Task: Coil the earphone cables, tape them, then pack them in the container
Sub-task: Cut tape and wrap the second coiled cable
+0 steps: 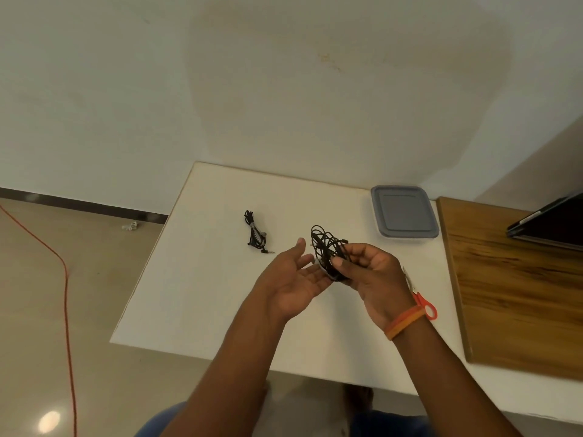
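At frame centre, your right hand (366,272) pinched the loose black earphone cable coil (326,247) between curled fingers (339,264); your left hand (295,280) lay open beside it.

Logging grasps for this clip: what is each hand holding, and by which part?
The right hand pinches the loose coil of black earphone cable at its lower end, thumb in front. The left hand is open beside it, holding nothing.

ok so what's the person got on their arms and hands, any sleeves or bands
Both forearms are bare, with no sleeves in view. The right hand has an orange band round its wrist. The left hand wears nothing: no ring, watch or glove shows on either hand.
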Demonstrator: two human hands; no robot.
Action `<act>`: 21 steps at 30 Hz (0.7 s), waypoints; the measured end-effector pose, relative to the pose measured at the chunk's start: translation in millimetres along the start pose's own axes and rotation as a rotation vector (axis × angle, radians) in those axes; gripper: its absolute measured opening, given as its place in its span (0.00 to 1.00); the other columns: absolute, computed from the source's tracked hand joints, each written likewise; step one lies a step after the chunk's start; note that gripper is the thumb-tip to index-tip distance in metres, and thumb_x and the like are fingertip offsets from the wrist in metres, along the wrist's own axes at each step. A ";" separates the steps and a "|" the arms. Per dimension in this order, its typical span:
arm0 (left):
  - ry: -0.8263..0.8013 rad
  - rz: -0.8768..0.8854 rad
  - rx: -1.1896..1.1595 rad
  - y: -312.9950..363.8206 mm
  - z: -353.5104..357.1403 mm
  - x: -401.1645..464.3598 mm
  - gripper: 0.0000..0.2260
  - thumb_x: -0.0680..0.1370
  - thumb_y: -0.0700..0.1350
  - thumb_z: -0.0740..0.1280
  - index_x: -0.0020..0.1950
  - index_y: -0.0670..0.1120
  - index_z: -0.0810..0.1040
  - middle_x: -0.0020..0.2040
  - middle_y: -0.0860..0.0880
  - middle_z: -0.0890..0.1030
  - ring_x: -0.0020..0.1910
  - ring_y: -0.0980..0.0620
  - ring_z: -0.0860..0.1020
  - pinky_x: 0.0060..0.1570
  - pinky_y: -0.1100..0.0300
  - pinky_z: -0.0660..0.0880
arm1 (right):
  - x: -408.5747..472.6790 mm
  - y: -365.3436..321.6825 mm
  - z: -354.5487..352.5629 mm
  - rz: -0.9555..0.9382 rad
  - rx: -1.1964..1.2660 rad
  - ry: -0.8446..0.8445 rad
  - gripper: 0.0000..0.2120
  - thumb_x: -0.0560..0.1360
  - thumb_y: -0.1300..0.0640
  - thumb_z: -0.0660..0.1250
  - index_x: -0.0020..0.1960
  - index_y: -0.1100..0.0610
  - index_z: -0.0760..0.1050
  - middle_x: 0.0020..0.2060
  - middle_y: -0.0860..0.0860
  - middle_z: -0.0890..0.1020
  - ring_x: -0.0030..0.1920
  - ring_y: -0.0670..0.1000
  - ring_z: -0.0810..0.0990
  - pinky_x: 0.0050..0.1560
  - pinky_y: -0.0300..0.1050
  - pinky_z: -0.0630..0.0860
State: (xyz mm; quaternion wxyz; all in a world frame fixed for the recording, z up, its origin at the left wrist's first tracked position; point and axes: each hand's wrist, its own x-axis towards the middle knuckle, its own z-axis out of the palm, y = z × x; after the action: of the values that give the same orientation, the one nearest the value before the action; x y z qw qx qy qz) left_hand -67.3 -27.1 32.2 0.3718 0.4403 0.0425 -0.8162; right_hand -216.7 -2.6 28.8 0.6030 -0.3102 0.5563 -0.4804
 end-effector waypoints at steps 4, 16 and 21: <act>-0.018 0.056 0.106 -1.1 -2.9 2.3 0.13 0.81 0.46 0.64 0.58 0.37 0.75 0.54 0.39 0.81 0.50 0.45 0.81 0.53 0.51 0.79 | -8.9 -1.1 -3.6 0.018 -0.077 0.034 0.11 0.72 0.70 0.70 0.54 0.65 0.79 0.45 0.59 0.86 0.45 0.58 0.85 0.45 0.50 0.82; -0.071 0.171 0.292 -3.4 -7.2 3.5 0.06 0.79 0.34 0.65 0.55 0.36 0.77 0.52 0.36 0.81 0.47 0.43 0.82 0.45 0.52 0.83 | -8.7 -1.9 -2.1 -0.168 -0.524 -0.034 0.10 0.69 0.67 0.74 0.50 0.60 0.82 0.39 0.53 0.85 0.37 0.49 0.85 0.36 0.37 0.80; -0.034 0.203 0.263 -3.9 -5.8 5.3 0.04 0.80 0.32 0.62 0.50 0.36 0.77 0.48 0.37 0.82 0.45 0.43 0.82 0.49 0.49 0.81 | -10.2 -6.7 1.3 -0.153 -0.492 0.046 0.11 0.68 0.61 0.77 0.47 0.59 0.78 0.40 0.55 0.84 0.40 0.51 0.85 0.38 0.44 0.83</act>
State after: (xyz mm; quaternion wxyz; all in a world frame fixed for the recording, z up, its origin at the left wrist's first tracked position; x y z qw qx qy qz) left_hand -67.6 -25.0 23.6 0.3922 0.4732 -0.1156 -0.7803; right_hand -216.3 4.2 38.9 0.4584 -0.4780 0.6447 -0.3817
